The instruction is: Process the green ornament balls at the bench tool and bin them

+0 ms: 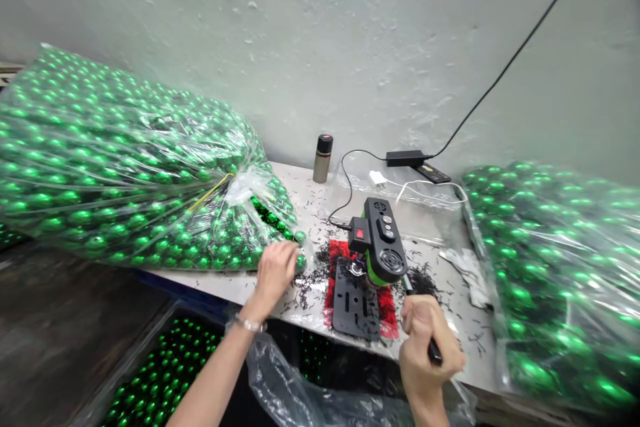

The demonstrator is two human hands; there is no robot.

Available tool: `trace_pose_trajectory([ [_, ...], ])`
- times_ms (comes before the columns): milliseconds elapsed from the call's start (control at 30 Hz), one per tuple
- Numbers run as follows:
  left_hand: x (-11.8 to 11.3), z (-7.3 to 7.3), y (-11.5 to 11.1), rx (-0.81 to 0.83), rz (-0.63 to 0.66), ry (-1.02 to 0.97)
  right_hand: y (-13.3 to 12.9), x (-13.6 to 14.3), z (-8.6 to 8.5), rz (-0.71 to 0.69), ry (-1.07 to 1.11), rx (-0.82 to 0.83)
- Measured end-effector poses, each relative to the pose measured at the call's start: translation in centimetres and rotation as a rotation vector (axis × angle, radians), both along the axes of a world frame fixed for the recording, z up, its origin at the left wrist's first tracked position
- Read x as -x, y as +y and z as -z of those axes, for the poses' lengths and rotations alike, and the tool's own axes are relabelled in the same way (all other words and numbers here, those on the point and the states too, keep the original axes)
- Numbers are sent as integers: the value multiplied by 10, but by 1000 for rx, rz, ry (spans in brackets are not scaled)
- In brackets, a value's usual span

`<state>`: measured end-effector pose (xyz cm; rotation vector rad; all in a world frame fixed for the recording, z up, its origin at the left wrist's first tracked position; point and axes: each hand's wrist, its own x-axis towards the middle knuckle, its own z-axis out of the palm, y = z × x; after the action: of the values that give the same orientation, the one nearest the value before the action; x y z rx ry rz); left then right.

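My right hand is wrapped round the black-gripped lever of a small black and green bench press machine. The machine stands over a slotted black base plate. My left hand is at the mouth of a large clear plastic bag full of shiny green balls. Its fingers are curled together, and what they pinch is hidden. Right beside the fingertips are a green ball at the bag's opening and another green ball just below it.
Black shavings litter the white table and red mat. Behind stand a spray can and a power adapter with cables. On the right are a white glove and another bag of balls. Below left sits a crate of green balls.
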<state>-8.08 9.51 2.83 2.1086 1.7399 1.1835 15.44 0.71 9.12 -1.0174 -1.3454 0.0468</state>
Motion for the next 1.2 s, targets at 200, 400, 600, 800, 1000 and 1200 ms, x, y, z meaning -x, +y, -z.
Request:
trace_pose_trajectory([
  [200,0,-6,83,191,-76,283,1,-1,0,-33,-16,-21],
  [400,-5,-3,86,208,-18,252,1,0,0,-30,-27,-39],
  [600,9,-11,44,364,49,-504,0,0,2,-28,-19,-22],
  [800,-23,-8,-5,698,227,-1447,0,0,2,-5,-30,-24],
  [1000,-72,11,-22,821,188,-1426,0,0,1,-16,-60,-20],
  [1200,-101,34,-32,605,232,-912,-2,-1,2,0,-110,7],
])
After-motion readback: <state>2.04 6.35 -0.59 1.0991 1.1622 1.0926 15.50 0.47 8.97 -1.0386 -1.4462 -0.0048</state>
